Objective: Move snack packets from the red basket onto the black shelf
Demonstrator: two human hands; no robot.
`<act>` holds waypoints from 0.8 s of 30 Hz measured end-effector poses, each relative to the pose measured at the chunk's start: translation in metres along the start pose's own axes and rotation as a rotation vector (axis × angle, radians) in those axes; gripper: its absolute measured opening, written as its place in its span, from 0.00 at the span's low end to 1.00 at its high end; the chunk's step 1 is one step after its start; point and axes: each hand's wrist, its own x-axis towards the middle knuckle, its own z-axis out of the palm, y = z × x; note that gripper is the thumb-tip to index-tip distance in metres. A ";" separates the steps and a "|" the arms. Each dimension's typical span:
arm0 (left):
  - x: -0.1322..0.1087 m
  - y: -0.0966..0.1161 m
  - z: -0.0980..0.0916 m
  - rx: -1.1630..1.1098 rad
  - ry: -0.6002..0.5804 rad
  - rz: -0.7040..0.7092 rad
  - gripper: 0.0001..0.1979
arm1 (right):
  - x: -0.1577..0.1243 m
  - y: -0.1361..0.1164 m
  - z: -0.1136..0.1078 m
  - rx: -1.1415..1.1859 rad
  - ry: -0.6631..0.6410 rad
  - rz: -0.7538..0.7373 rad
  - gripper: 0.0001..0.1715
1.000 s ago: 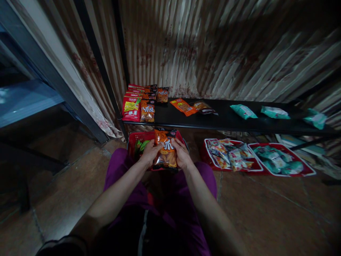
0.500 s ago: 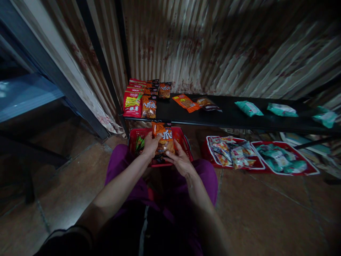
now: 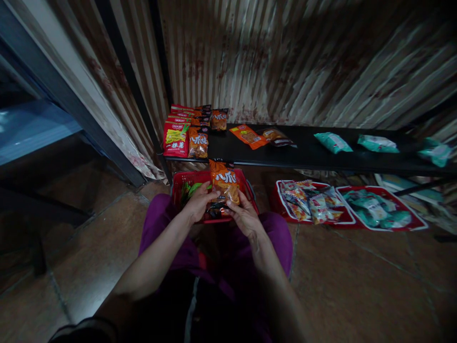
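An orange and black snack bag (image 3: pixel 225 180) is held upright over a red basket (image 3: pixel 246 185) between my knees. My right hand (image 3: pixel 245 215) grips its lower right corner, thumb in front. At the lower left edge, my left hand (image 3: pixel 197 202) has its thumb against the bag, with the index finger stretched up beside it. Green packets (image 3: pixel 191 189) and dark packets lie in the basket, partly covered by my hands. Just beyond, a matching orange snack bag (image 3: pixel 198 143) stands at the front of a row on the black shelf (image 3: pixel 303 151).
Red packets (image 3: pixel 176 140) stand in a row at the shelf's left end. Flat orange (image 3: pixel 249 136) and brown packets (image 3: pixel 276 136) lie beside them, green packets (image 3: pixel 333 143) farther right. On the floor are two red baskets (image 3: pixel 352 220) of snack packets. A shelf post (image 3: pixel 132 81) rises at left.
The snack bag has shifted slightly right and tilted. My left hand has slid down and left to its lower edge, its fingers more spread. My right hand stays at the lower right corner.
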 end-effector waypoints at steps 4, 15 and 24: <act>0.001 -0.002 -0.003 0.009 0.040 -0.011 0.34 | -0.001 0.002 0.001 -0.008 -0.018 -0.023 0.40; 0.006 -0.014 -0.005 0.037 0.048 0.077 0.24 | -0.002 0.003 0.005 -0.085 -0.006 -0.099 0.44; 0.006 -0.018 -0.003 -0.012 0.035 0.113 0.29 | -0.005 0.001 0.007 -0.168 0.033 -0.117 0.46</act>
